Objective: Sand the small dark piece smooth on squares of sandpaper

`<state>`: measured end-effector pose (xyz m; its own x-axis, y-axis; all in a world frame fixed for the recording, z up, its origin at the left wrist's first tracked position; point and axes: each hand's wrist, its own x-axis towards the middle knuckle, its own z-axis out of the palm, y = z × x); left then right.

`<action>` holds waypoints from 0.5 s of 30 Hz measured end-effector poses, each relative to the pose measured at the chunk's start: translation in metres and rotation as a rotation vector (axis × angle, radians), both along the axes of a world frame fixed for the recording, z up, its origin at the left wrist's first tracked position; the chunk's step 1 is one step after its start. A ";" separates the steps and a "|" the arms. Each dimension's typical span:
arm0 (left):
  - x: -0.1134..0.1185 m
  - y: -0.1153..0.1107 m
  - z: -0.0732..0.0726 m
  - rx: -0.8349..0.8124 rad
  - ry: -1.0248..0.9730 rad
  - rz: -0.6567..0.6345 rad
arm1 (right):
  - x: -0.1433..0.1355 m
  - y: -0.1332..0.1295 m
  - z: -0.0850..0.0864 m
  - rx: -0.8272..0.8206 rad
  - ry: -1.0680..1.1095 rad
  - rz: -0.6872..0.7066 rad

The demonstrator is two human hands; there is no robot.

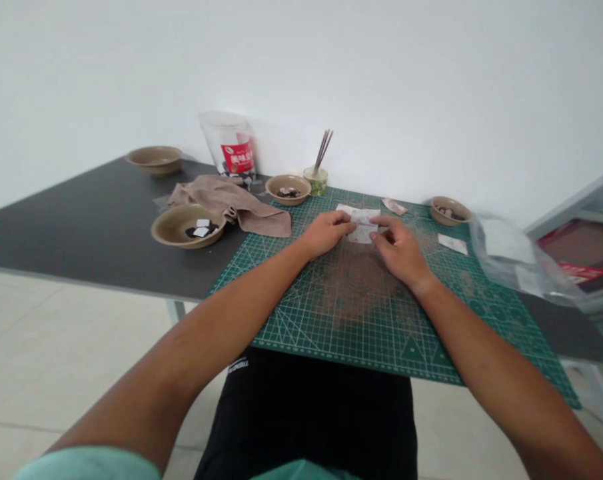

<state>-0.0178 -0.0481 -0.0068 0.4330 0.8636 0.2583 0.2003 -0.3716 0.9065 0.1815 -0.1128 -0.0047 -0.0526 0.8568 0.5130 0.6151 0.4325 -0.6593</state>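
A creased white piece of paper [363, 233] with faint stains lies between my hands, over the green cutting mat [301, 313]. My left hand [327, 233] grips its left edge, fingertips pressed together on the sheet. At the right edge, the thumb and index finger of my right hand [400, 249] pinch the same paper. Brown smudges mark the mat just in front of both hands. Another white piece of paper [452, 244] rests to the right of my right hand, and a stained scrap [394, 206] lies behind it.
Left of the mat are a bowl with black and white pieces [181, 229], a brown cloth [206, 193], a clear tub [228, 147] and another bowl [154, 158]. Behind stand a small bowl [288, 189] and a cup with sticks [316, 180]. Rightward are a bowl [448, 212] and plastic bag [511, 250].
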 end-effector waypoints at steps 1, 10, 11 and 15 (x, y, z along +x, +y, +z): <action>0.000 -0.001 0.000 -0.003 -0.001 -0.001 | 0.000 -0.001 0.001 -0.002 0.000 0.002; -0.001 -0.001 0.001 0.049 0.019 0.018 | -0.002 -0.007 0.006 -0.028 0.014 0.024; -0.001 -0.002 0.001 0.046 0.023 0.019 | -0.002 -0.008 0.006 -0.029 0.014 0.023; -0.001 -0.003 0.000 0.009 0.021 0.029 | -0.001 -0.008 0.006 -0.049 0.013 0.026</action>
<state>-0.0191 -0.0507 -0.0066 0.4131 0.8737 0.2570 0.2304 -0.3733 0.8987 0.1805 -0.1208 0.0014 -0.0690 0.8793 0.4712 0.5952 0.4153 -0.6879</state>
